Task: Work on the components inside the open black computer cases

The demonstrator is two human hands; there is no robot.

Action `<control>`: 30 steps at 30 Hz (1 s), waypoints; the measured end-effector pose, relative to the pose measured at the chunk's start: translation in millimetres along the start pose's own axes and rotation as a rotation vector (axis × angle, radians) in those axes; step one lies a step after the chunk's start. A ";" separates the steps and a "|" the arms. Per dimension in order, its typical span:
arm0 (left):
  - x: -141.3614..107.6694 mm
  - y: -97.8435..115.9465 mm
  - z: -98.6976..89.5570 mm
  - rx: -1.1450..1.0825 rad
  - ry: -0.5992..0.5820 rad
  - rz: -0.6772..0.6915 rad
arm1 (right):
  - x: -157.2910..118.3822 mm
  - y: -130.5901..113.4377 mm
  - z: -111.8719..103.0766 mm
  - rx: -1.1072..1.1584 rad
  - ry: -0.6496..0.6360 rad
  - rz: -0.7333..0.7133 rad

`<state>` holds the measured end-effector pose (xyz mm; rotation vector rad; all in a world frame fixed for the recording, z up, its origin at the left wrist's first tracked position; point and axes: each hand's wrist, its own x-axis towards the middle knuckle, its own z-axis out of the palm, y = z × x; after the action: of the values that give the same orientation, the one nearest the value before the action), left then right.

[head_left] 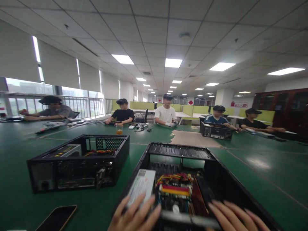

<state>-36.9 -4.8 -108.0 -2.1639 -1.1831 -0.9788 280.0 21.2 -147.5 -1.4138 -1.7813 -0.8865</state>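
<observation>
An open black computer case [154,148] lies on the table in front of me. Inside it sit a silver power supply [141,184], a bundle of red, yellow and black cables [176,178], red and yellow slots [174,190] and a reddish-brown circuit board [200,197]. My left hand [137,215] reaches over the near edge by the power supply, fingers spread. At the near right, my right hand [237,216] has its fingers stretched out over the same case. Both thumbs and palms are mostly hidden; nothing shows held in the fingers.
A second open case [77,163] stands at left on the green table [260,173]. A phone [57,218] lies at the near left. Farther off are a cup of amber liquid [119,130], a cardboard sheet [192,138] and another case [216,131]. Several people sit along the far side.
</observation>
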 end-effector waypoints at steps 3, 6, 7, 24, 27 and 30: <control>98.1 -9.2 47.2 -0.005 -0.298 -0.300 | 81.2 -4.6 23.5 -0.204 -0.388 0.319; 155.0 9.7 85.8 -0.020 -0.300 -0.381 | 134.8 -18.8 43.5 -0.152 -0.608 0.434; 159.6 19.5 95.3 -0.047 -0.285 -0.353 | 139.3 -23.0 47.3 -0.089 -0.632 0.423; -31.0 33.3 110.6 -0.966 -0.727 -0.647 | -53.4 -82.8 33.0 0.824 -0.838 0.422; -27.7 35.6 109.7 -0.897 -0.724 -0.591 | -48.8 -79.1 27.8 0.836 -0.882 0.389; -25.0 39.5 104.3 -0.750 -0.745 -0.523 | -46.4 -77.6 24.7 0.816 -0.889 0.361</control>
<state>25.1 34.6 -195.7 -3.0489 -2.0529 -0.9294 209.5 4.7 -207.0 -1.5357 -1.9937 0.7318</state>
